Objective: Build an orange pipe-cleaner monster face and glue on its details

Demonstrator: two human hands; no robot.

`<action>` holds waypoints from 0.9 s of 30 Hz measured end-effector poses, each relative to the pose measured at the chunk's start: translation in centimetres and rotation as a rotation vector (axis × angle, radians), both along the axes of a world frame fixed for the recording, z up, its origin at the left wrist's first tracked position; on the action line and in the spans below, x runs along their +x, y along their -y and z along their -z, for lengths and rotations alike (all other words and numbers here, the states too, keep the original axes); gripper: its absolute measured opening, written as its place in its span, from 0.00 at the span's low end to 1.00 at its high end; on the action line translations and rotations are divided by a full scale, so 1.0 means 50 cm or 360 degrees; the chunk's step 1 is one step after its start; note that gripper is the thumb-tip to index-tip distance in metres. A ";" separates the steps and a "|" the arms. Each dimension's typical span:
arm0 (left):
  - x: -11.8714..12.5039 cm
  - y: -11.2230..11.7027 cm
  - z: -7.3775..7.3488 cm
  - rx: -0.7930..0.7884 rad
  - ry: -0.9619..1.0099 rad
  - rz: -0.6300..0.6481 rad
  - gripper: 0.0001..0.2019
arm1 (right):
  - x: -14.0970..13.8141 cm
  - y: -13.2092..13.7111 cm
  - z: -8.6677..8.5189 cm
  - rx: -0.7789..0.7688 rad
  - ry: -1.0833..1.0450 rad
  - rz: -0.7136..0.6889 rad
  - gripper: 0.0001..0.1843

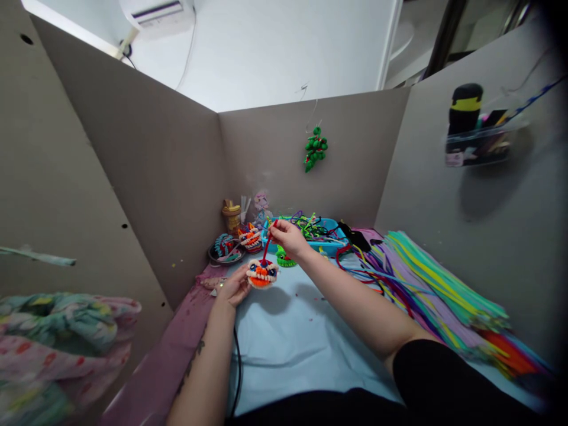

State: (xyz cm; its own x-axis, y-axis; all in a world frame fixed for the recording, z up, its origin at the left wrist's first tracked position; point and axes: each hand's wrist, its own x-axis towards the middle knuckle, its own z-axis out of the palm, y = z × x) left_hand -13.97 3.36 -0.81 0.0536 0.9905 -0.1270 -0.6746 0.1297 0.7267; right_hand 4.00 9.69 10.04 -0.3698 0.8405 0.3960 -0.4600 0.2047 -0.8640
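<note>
My left hand (pixel 233 288) is closed on a small fuzzy lion head (pixel 262 274) made of orange, white and blue pipe cleaners, held just above the light blue mat (pixel 293 337). A red pipe cleaner (pixel 267 247) rises from the top of that head. My right hand (pixel 287 236) pinches the upper end of this red pipe cleaner, a little above and to the right of the head. A green pipe-cleaner coil (pixel 284 258) lies on the mat just beneath my right wrist.
Grey cardboard walls (pixel 168 177) enclose the desk on three sides. Another finished lion head (pixel 250 238), a dish (pixel 224 251), a yellow jar (pixel 231 214) and a blue tray (pixel 326 235) of pipe cleaners sit at the back. Bundles of coloured pipe cleaners (pixel 439 290) lie to the right. A green ornament (pixel 315 148) hangs on the back wall.
</note>
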 end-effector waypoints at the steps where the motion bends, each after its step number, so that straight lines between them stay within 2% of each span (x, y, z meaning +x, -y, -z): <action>1: 0.001 0.002 -0.002 0.0012 -0.0007 0.0004 0.08 | 0.001 0.000 -0.001 -0.0033 -0.0044 -0.0041 0.15; 7: 0.007 0.014 -0.014 0.0032 -0.0109 0.0005 0.09 | 0.013 0.001 -0.008 -0.0398 -0.0198 -0.0276 0.12; 10: 0.012 0.017 -0.022 -0.0013 -0.0211 -0.0031 0.09 | 0.018 0.002 -0.017 -0.0325 -0.0138 -0.0272 0.12; 12: 0.018 0.017 -0.028 0.0054 -0.0348 -0.0207 0.12 | 0.019 0.006 -0.025 -0.0169 -0.0026 -0.0259 0.12; 16: 0.039 0.022 -0.056 0.0412 -0.0896 -0.0823 0.16 | 0.020 0.027 -0.043 0.0124 0.0319 -0.0179 0.13; 17: 0.047 0.027 -0.068 0.0510 -0.1071 -0.0856 0.16 | 0.020 0.033 -0.047 0.0188 0.0400 -0.0147 0.13; 21: 0.088 0.052 -0.130 0.0746 -0.1676 -0.0703 0.15 | 0.018 0.049 -0.051 0.0413 0.0609 0.0029 0.13; 24: 0.110 0.065 -0.170 0.0727 -0.1920 -0.0712 0.13 | 0.015 0.049 -0.042 0.0533 0.0687 0.0172 0.12; 27: 0.118 0.068 -0.190 0.0710 -0.2011 -0.0652 0.12 | 0.010 0.047 -0.033 0.0600 0.0709 0.0255 0.11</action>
